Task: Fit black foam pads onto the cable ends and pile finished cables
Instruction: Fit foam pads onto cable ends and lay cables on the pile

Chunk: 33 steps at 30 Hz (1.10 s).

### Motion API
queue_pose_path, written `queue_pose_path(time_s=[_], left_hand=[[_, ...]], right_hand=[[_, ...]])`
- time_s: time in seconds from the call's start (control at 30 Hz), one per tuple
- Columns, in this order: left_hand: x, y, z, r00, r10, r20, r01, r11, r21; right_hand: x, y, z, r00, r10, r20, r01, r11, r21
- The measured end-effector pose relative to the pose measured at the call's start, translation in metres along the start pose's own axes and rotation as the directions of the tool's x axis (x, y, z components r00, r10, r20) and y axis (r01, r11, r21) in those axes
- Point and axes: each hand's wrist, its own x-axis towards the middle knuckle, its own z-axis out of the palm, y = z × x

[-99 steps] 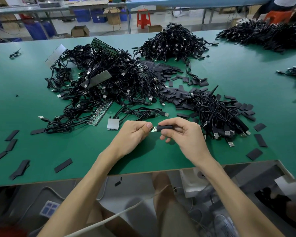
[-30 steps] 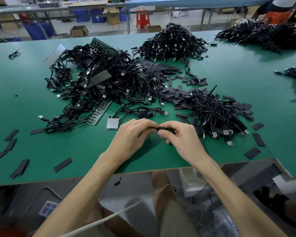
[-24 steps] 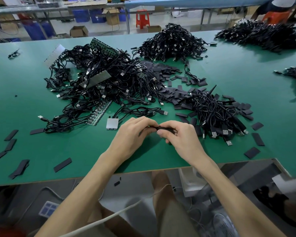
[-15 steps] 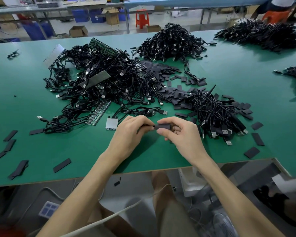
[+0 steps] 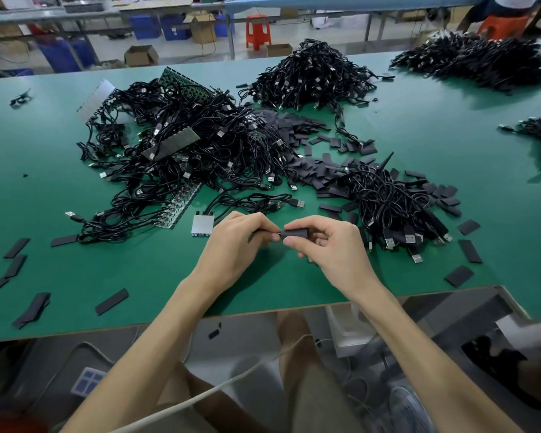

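Pinching pad [image 5: 295,234], cable [image 5: 257,232] (near table edge [image 5: 263,311])

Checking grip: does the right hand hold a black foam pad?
Yes, the right hand pinches the black foam pad between thumb and fingers.

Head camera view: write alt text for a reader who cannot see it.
Over a green table, the right hand pinches a black foam pad while the left hand grips the cable end. Tangled black cables and loose pads lie beyond.
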Motion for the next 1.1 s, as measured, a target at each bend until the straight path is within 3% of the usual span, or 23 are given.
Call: queue_pose_path(time_s=[0.4, 0.53, 0.67, 0.77, 0.93, 1.0, 1.1], left_hand=[[-0.001, 0.004, -0.001, 1.0, -0.02, 0.01, 0.02, 1.0, 0.013], [0.0, 0.005, 0.0, 0.998, 0.063, 0.024, -0.064, 0.996, 0.055], [0.005, 0.004, 0.003, 0.979, 0.197, 0.049, -0.202, 0.963, 0.176], [0.006, -0.001, 0.005, 0.974, 0.221, 0.045, -0.226, 0.961, 0.161], [0.006, -0.003, 0.007, 0.978, 0.177, 0.109, -0.192, 0.971, 0.146], [0.004, -0.002, 0.006, 0.986, 0.152, 0.075, -0.161, 0.979, 0.129], [0.003, 0.0, 0.004, 1.0, -0.003, -0.015, 0.002, 1.0, -0.008]], right_hand=[[0.0, 0.001, 0.002, 0.999, -0.045, 0.01, 0.045, 0.999, -0.03], [0.003, 0.008, 0.003, 0.999, -0.027, -0.028, 0.025, 0.998, -0.061], [0.004, 0.008, 0.0, 0.994, -0.038, -0.102, 0.044, 0.998, 0.051], [0.003, 0.004, -0.004, 0.98, -0.061, -0.187, 0.09, 0.985, 0.148], [0.003, 0.001, -0.013, 0.956, -0.004, -0.294, 0.105, 0.938, 0.33], [0.003, 0.0, -0.013, 0.952, 0.022, -0.304, 0.099, 0.921, 0.376], [0.004, 0.001, -0.013, 0.956, 0.056, -0.288, 0.074, 0.904, 0.42]])
